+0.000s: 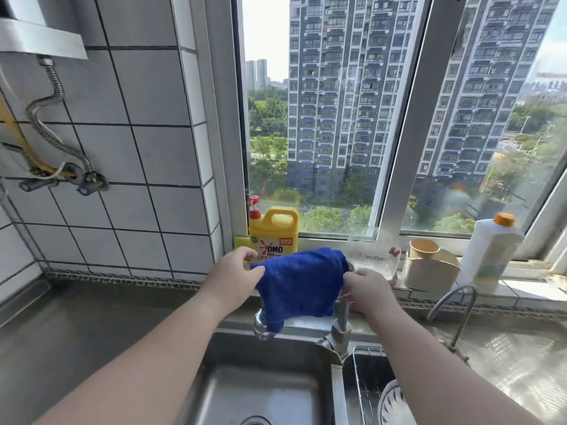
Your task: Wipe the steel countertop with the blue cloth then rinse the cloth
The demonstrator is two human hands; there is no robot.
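Observation:
The blue cloth (302,283) hangs draped over the arm of the steel faucet (339,328) above the sink (264,391). My left hand (234,273) pinches the cloth's left top corner. My right hand (366,289) grips its right edge, close to the faucet's upright stem. The faucet's spout end (260,328) pokes out under the cloth's lower left corner. The steel countertop (76,326) stretches to the left of the sink and looks dull grey; another stretch (518,360) lies to the right.
On the window sill stand a yellow detergent bottle (273,234), a clear container (376,256), a beige holder (428,265) and a white bottle with an orange cap (491,246). A thin second tap (454,308) rises at right. A wire rack with a plate (389,403) fills the right basin.

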